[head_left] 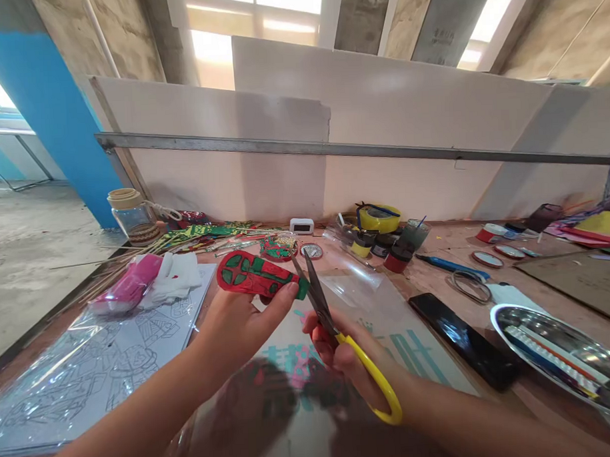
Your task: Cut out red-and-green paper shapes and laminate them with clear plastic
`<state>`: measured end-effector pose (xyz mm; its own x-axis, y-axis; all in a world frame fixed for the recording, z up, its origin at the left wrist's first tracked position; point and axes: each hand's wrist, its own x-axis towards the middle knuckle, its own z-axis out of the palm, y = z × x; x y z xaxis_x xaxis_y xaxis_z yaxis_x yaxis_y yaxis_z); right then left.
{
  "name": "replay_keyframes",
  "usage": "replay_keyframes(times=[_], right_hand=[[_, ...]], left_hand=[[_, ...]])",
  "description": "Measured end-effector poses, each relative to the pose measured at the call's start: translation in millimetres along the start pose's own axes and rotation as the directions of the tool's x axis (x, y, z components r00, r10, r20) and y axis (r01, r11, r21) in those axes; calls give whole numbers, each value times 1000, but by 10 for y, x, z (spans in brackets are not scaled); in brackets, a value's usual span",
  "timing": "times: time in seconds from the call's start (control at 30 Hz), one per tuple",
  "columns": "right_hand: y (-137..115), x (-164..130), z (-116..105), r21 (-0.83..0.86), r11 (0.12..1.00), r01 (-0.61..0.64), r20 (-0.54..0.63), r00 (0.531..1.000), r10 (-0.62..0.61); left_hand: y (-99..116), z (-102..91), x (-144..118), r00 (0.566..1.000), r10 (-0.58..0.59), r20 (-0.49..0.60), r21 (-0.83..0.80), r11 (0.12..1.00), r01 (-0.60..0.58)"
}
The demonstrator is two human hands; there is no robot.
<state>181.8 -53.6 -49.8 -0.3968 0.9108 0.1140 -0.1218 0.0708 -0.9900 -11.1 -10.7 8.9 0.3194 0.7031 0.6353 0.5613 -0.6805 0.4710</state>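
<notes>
Here left hand (238,324) pinches red cutout (254,275), right hand (349,353) grasps scissors (333,327), fingers partly hidden

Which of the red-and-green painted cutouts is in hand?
The long red cutout with green patches, pinched by the left hand at the yellow-handled scissors. The smaller one lies on the table behind.

Paper, plastic and steel on a worn wooden counter (437,277)

Yellow-handled plastic scissors (339,334) with dull metal blades; matt red-and-green painted paper cutout (251,274); glossy black phone (469,339); shiny steel tray (564,353).
</notes>
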Motion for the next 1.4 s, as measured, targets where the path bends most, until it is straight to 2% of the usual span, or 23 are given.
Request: replay_keyframes(times=[0.13, 0.37, 0.67, 1.1, 1.27, 1.4], right_hand=[[15, 11, -5, 24, 1000, -18, 17, 1000, 18], [90, 18, -64, -67, 998, 6, 49, 999, -3], [124, 16, -80, -122, 993, -11, 52, 998, 17], [138, -1, -61, -128, 992, 10, 29, 1000, -6], [133, 18, -30, -82, 997, -12, 6, 1000, 13], [103, 21, -20, -123, 992, 2, -7, 1000, -3]], left_hand=[[-12, -49, 22, 999, 37, -2, 84, 996, -37], [-51, -160, 81, 989, 61, 137, 41, 997, -68], [-38, -186, 88, 986, -29, 167, 29, 999, 24], [-53, -179, 83, 977, -71, 201, 54, 997, 61], [-47, -180, 86, 969, -114, 220, 56, 993, 104], [-50, -181, 94, 969, -110, 223, 28, 994, 106]])
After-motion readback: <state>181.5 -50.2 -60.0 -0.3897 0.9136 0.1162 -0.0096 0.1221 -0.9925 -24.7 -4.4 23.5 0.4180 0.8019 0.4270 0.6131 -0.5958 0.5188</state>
